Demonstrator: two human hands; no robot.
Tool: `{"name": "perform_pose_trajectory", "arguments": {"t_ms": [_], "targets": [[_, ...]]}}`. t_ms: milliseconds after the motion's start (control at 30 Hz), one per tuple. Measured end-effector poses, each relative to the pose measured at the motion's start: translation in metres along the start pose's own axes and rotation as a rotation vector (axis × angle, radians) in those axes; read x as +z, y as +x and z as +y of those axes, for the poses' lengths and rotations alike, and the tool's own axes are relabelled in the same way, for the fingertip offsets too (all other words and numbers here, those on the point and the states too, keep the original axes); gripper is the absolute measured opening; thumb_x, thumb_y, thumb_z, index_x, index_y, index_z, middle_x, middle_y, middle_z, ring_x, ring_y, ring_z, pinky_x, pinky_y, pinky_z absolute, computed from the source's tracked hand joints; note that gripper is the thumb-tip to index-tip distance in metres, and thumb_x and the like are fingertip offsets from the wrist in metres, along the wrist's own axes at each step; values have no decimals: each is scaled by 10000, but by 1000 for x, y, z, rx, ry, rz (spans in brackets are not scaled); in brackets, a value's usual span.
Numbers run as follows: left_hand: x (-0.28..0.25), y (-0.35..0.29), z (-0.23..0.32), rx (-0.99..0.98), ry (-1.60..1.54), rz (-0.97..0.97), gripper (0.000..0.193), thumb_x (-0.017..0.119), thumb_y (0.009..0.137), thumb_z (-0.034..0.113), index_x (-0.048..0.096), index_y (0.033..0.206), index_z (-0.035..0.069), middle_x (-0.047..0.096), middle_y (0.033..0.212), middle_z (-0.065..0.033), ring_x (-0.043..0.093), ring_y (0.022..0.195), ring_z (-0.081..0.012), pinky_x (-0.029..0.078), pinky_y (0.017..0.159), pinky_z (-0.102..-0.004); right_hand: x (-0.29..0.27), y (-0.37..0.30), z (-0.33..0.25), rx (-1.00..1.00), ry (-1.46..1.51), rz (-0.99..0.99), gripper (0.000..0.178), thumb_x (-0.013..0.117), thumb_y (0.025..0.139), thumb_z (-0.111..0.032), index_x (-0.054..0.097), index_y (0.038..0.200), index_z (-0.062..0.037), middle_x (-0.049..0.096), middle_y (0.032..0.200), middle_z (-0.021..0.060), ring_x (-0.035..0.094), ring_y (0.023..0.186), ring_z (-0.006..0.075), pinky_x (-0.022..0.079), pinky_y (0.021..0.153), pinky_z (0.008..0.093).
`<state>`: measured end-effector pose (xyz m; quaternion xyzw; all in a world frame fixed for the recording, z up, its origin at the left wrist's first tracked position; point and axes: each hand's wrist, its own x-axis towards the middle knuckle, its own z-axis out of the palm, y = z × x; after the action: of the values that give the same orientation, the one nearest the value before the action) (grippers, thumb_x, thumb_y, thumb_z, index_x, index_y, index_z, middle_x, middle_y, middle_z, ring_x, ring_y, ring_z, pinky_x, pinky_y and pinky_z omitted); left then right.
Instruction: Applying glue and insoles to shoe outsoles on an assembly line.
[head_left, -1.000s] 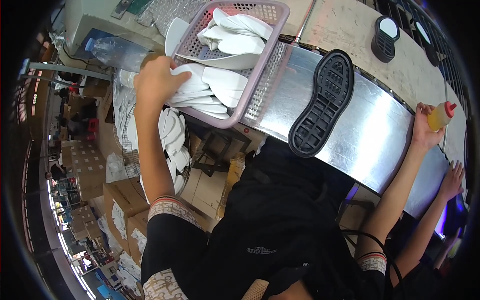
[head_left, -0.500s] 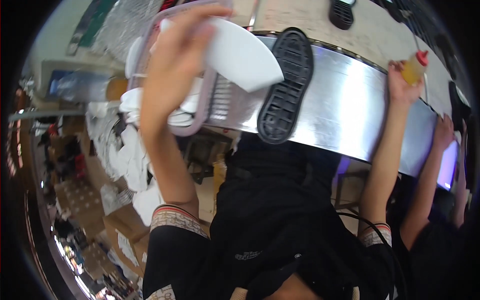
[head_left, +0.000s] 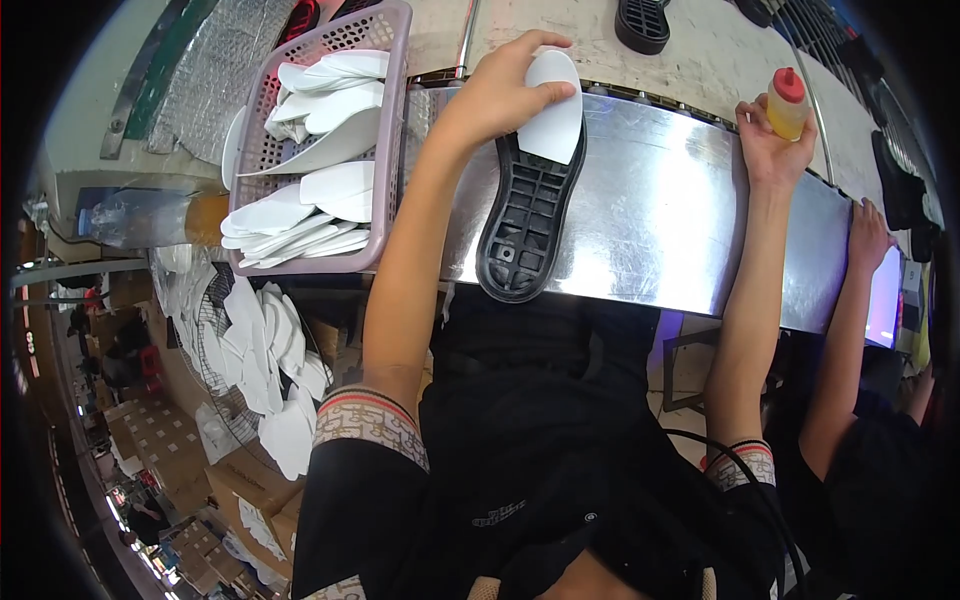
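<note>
A black shoe sole [head_left: 520,235], its ribbed grid facing up, lies lengthwise on the shiny metal plate [head_left: 650,200] in front of me. My left hand [head_left: 505,90] pinches a white sheet pad [head_left: 550,138] between thumb and fingers, over the far half of the sole. The pad has a rounded far end and a straight-cut near edge. Whether it lies fully flat inside the rim cannot be made out. Off to the right, my right hand [head_left: 772,145] is closed round a small squeeze bottle [head_left: 789,105] with a red cap and yellow contents.
A pale pink plastic basket [head_left: 392,130] with several white pads stands left of the sole. Beyond the plate, another black sole [head_left: 641,28] lies on the pale belt. At right, a co-worker's hand [head_left: 868,238] touches the plate. More white pieces [head_left: 265,340] hang below at left.
My left hand has carried the white pad rightward from the basket's edge onto the far half of the sole. My right hand still holds the bottle. The whole view has shifted slightly.
</note>
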<state>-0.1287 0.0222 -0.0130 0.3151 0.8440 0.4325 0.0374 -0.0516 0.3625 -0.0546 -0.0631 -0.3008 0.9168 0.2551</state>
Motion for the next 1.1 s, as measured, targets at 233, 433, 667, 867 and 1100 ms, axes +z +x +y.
{"name": "perform_pose_trajectory", "arguments": {"t_ms": [233,433,667,867,1100], "targets": [[-6,-5,-5,-143,-630,-26,487,658,879,117,469,1327,82,669,964,-75,636,840,-139,518,748,-271,29,-6,11,35,73,-1,524,593,870,-379,450,1172,24,494,1006,148,430,693,170,383,904,372],[8,-10,24,65,-542,270,504,540,905,95,387,1383,52,556,1054,-83,537,928,-117,485,765,-279,68,-30,34,23,-210,-151,532,612,886,-365,481,1288,-42,517,1248,101,477,1148,228,381,1027,394],[8,-13,27,-115,-1694,117,567,439,935,287,308,1401,-7,489,945,-71,475,785,-164,435,635,-289,94,-57,32,-51,-609,-333,627,638,830,-393,453,1313,-39,543,1143,109,560,1066,195,482,925,339],[18,-15,34,-345,-1614,139,486,407,972,287,361,1366,7,566,1155,-150,611,946,-225,522,841,-358,97,-65,37,-111,-765,-418,550,652,800,-325,519,1246,-32,585,973,51,587,808,102,464,599,188],[24,-16,51,-465,-1523,37,428,387,991,330,430,1268,6,547,1263,-178,599,1036,-241,487,922,-346,105,-72,37,-166,-924,-528,544,687,761,-302,552,1233,-67,596,947,23,564,767,73,433,571,186]]}}
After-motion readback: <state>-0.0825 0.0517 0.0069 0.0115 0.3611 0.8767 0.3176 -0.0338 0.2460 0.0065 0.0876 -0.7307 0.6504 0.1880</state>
